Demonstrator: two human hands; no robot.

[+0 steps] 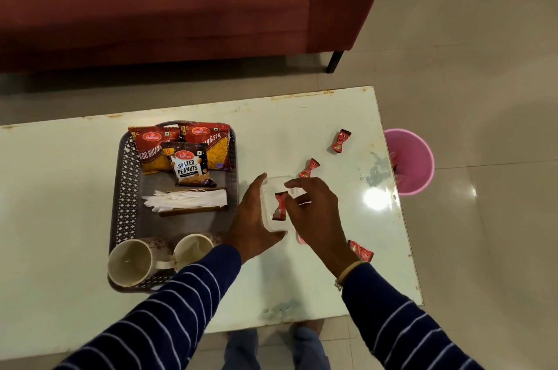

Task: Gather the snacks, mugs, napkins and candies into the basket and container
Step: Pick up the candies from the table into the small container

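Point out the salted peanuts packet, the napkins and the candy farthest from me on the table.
salted peanuts packet (188, 165): head view, on its printed front.
napkins (187, 200): head view, middle of the white stack.
farthest candy (340, 140): head view, centre of its red wrapper.

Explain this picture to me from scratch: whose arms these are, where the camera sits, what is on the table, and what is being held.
There is no machine here. A person wears a camera on the head, so the single picture looks down at their own arms in striped navy sleeves.

On the pale glossy table stands a grey perforated plastic basket. It holds three red snack packets, a stack of white napkins and two white ceramic mugs.

The left hand steadies a small clear plastic container. The right hand hovers over it with fingers spread; one red-wrapped candy is at the container, either just released or barely pinched.

Three more red candies lie loose on the table. A pink plastic bin stands on the floor beyond the table's right end.
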